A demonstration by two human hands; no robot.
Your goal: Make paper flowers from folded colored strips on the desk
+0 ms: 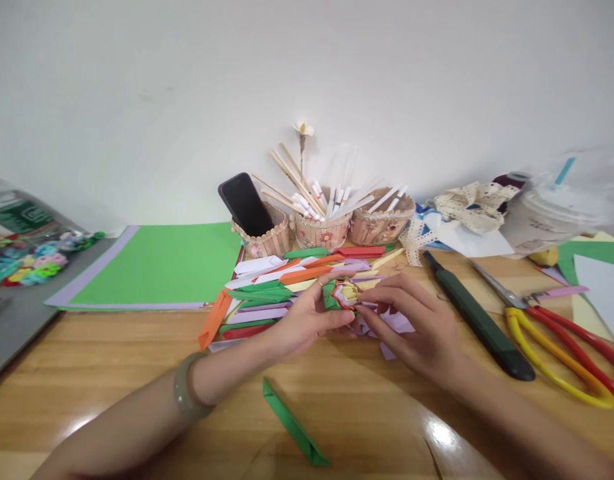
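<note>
My left hand [307, 320] pinches a small folded paper piece [343, 294] of green, red and yellow paper, held just above the wooden table [111, 373]. My right hand [411, 323] closes on the same piece from the right, fingertips at its edge. Behind the hands lies a pile of folded paper strips [267, 293] in green, orange, white and purple. A single folded green strip [294, 423] lies on the table in front of my left forearm, which wears a grey bangle [187, 393].
Green and purple sheets [161, 263] lie at back left beside coloured paper flowers [27, 260]. Small stick baskets [327, 230] hold a phone [244, 203], sticks and pens. On the right are a dark utility knife [479, 320], yellow and red scissors [561, 340], lace and a lidded cup [551, 217].
</note>
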